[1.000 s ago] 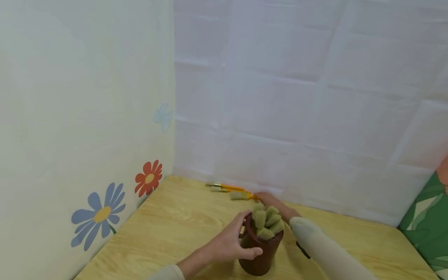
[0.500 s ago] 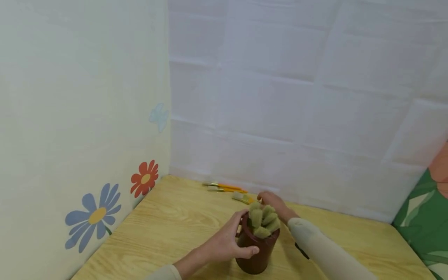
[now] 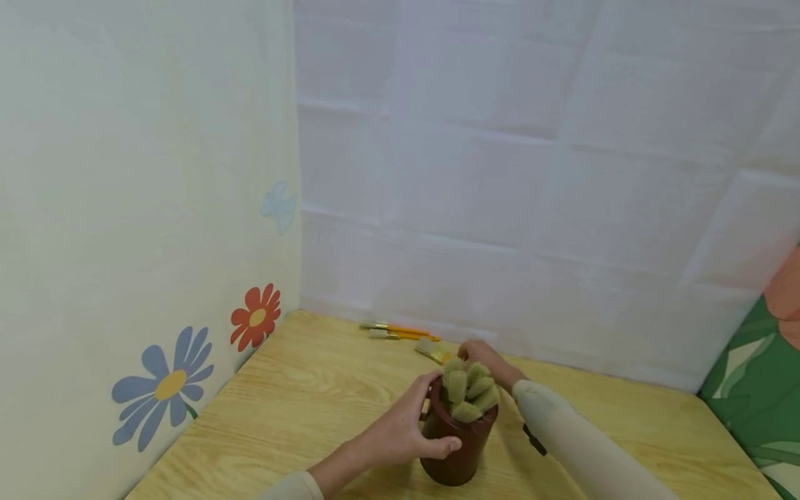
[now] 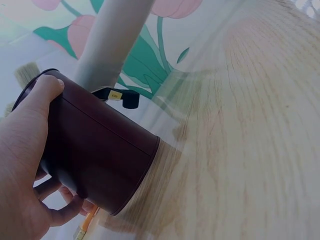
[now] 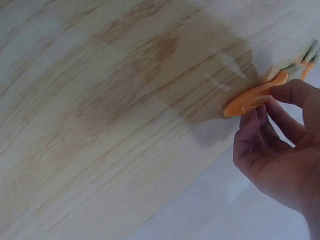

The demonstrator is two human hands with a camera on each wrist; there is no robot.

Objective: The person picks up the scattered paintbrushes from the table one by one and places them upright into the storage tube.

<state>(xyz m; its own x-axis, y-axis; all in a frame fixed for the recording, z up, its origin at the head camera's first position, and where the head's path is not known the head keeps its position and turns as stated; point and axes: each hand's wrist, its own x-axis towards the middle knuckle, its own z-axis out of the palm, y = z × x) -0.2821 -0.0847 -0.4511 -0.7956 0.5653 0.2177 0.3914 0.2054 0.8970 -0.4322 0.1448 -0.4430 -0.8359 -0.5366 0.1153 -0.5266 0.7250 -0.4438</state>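
Note:
In the head view my left hand (image 3: 406, 429) grips a dark maroon brush cup (image 3: 459, 451) round its side, thumb toward the front. Several paintbrushes (image 3: 467, 392) stand in the cup, pale bristles up. The left wrist view has the cup (image 4: 95, 145) with its base against the wooden table and fingers round its rim side. Beyond the cup, my right hand (image 3: 489, 362) pinches the orange handle of a flat paintbrush (image 3: 432, 350). Up close in the right wrist view, thumb and fingers hold that handle (image 5: 255, 99) at the table surface.
Two thinner orange-handled brushes (image 3: 406, 332) lie at the back of the wooden table (image 3: 300, 417), close to the white sheet wall (image 3: 450, 173). The left wall (image 3: 125, 208) has printed flowers. A green leafy print (image 3: 762, 389) borders the table's right side.
The flat paintbrush has turned from lying nearly sideways to a slant, its bristles apart from the other two brushes. The left hand keeps its grip on the cup. The head view has shifted slightly.

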